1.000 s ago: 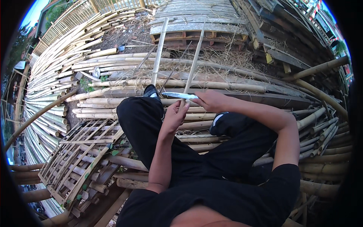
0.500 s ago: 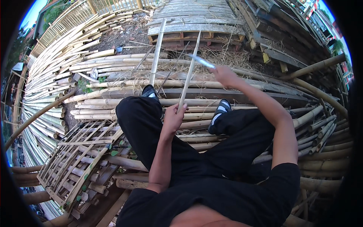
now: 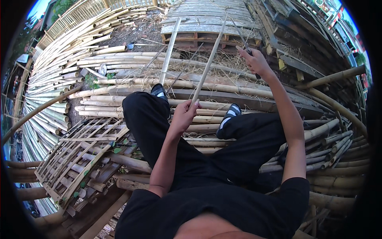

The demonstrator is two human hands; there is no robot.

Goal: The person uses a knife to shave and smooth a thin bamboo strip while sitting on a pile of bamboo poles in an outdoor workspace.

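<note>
My left hand (image 3: 184, 116) grips the near end of a long, pale bamboo strip (image 3: 207, 67) between thumb and fingers. The strip slants up and away to the right, toward the pallet. Higher on the right, my right hand (image 3: 256, 63) is closed round the dark handle of a long knife (image 3: 240, 32). Its thin blade points up and to the left, near the strip's far end, and I cannot tell whether they touch. Another split bamboo strip (image 3: 170, 49) leans left of the held one, its near end by my left sandal (image 3: 158, 91).
Bamboo poles (image 3: 111, 101) lie stacked under and around my feet. A wooden pallet (image 3: 211, 27) stands ahead, with shavings (image 3: 234, 65) before it. Stacked timber (image 3: 288, 36) rises at the right. A bamboo lattice (image 3: 75, 159) lies at the left, and a slanting pole (image 3: 338, 75) juts in at the right.
My right hand has moved up and to the right with the knife, whose blade now points more steeply away. The held strip tilts further right, and my left hand has risen slightly.
</note>
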